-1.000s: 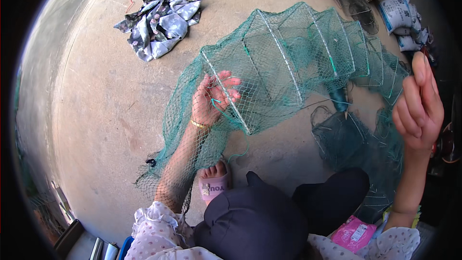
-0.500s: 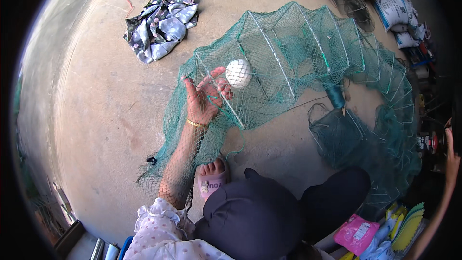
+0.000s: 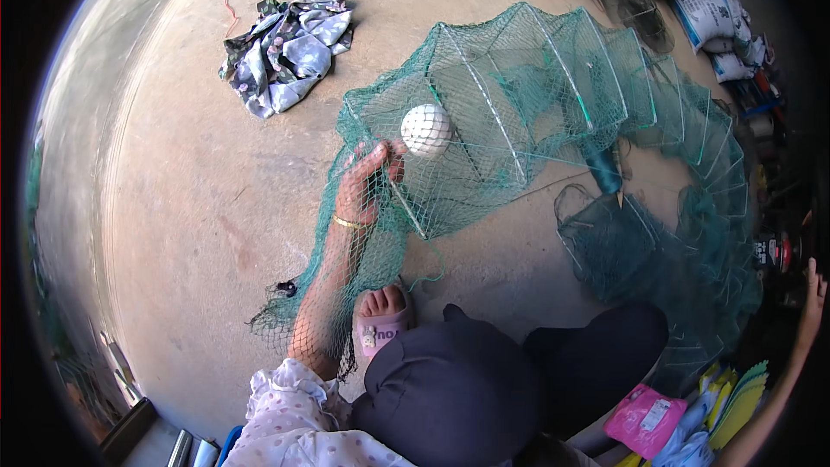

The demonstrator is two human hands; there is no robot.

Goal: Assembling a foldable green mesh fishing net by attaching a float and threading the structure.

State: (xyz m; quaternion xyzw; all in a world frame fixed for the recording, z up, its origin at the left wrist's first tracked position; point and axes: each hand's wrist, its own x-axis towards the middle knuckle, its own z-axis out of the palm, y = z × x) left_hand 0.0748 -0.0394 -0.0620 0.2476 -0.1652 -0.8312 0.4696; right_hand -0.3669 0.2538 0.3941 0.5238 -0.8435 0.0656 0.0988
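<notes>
A long green mesh net trap with pale square frame rods curves across the floor from my left side to the right. My left arm reaches inside its open end, the mesh draped over the forearm. My left hand is closed around the net at its first frame rod, fingers curled. Just beyond the fingertips, a white ball sits within the mesh. A thin green thread runs from near it toward a spool of dark teal twine. At the far right rim, my right hand is raised, its fingers dim and partly hidden.
Crumpled patterned cloth lies at the upper left. White sacks stand at the upper right. Dark netting lies beside the spool. My pink slipper is below the left hand, and a pink package lies lower right.
My left hand has gone from spread fingers to a grip on the net at its frame rod. My right hand has dropped slightly. The thread toward the spool now shows as a straight line.
</notes>
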